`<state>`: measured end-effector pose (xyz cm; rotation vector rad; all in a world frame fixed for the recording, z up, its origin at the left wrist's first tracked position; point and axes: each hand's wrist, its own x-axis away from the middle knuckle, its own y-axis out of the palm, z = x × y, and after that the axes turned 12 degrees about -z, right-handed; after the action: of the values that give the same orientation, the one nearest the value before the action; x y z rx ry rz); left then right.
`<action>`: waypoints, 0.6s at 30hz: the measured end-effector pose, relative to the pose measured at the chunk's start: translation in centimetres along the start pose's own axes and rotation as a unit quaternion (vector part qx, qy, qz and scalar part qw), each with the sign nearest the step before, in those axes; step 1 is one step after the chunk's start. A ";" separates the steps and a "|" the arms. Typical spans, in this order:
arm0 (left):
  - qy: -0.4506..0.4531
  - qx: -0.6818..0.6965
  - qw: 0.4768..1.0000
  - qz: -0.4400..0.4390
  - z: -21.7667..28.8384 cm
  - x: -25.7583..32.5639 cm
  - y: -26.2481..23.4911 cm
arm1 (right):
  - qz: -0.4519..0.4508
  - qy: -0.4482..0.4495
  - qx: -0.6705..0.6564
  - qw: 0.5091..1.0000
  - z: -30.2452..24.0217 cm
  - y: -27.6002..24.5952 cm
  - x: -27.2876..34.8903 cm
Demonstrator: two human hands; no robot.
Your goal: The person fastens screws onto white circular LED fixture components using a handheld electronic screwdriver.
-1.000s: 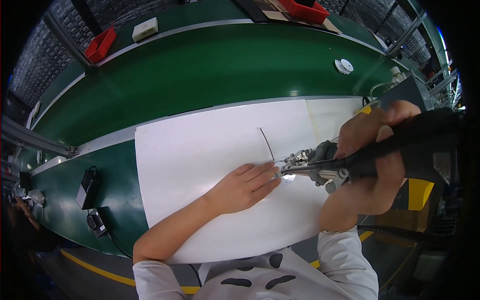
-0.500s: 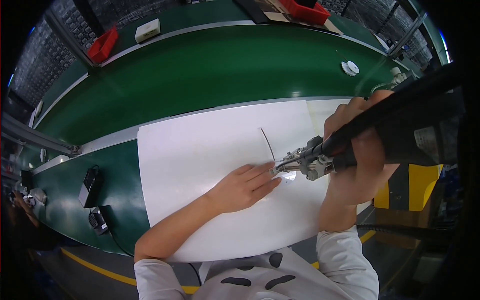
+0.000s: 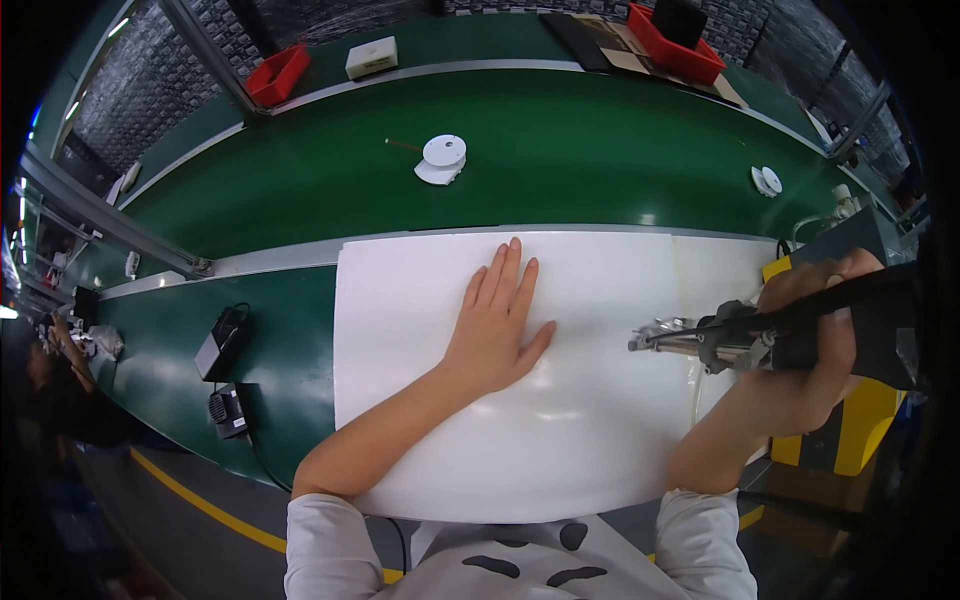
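Head camera, fisheye: is looking down from above the near edge of the white worktop (image 3: 600, 440), is facing its far edge and the green surface (image 3: 590, 140) beyond, is sitting close; dark margins are perhaps hiding corners.

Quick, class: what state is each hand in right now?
Left hand: open, palm down over the white sheet, nothing visibly held.
Right hand: closed around a dark, metal-nosed tool.
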<state>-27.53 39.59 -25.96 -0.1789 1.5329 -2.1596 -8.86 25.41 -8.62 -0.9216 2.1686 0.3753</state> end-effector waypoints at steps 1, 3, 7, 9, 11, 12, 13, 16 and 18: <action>-0.004 -0.005 1.000 0.001 -0.2 0.1 0.1 | -0.018 0.012 0.029 0.999 0.1 0.2 0.0; -0.028 0.002 1.000 -0.015 -0.4 0.2 0.3 | -0.037 -0.012 -0.021 0.999 0.6 0.1 0.1; -0.021 0.000 1.000 -0.019 -0.1 0.1 0.2 | -0.018 -0.005 0.037 0.999 -0.2 -0.1 0.1; -0.022 -0.003 0.999 -0.027 -0.2 0.2 0.4 | -0.022 -0.015 0.024 0.999 -0.1 -0.2 0.1; -0.028 -0.009 0.999 -0.026 -0.5 0.4 0.3 | -0.006 -0.024 0.025 0.999 0.3 0.5 0.0; -0.025 -0.009 0.999 -0.027 -0.5 0.4 0.3 | 0.012 -0.032 0.036 0.999 0.3 0.9 -0.1; -0.029 -0.012 0.999 -0.024 -0.6 0.5 0.3 | 0.009 -0.034 0.032 0.999 0.3 0.9 -0.1; -0.021 -0.009 1.000 -0.019 -0.7 0.6 0.2 | 0.003 -0.050 0.075 0.996 0.5 0.6 0.0; -0.015 0.000 1.000 -0.015 -0.7 0.7 0.1 | -0.009 -0.054 0.058 0.997 0.5 0.7 -0.1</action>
<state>-28.41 39.84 -26.38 -0.2341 1.5228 -2.1699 -9.06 26.23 -8.86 -0.8370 2.0595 0.2797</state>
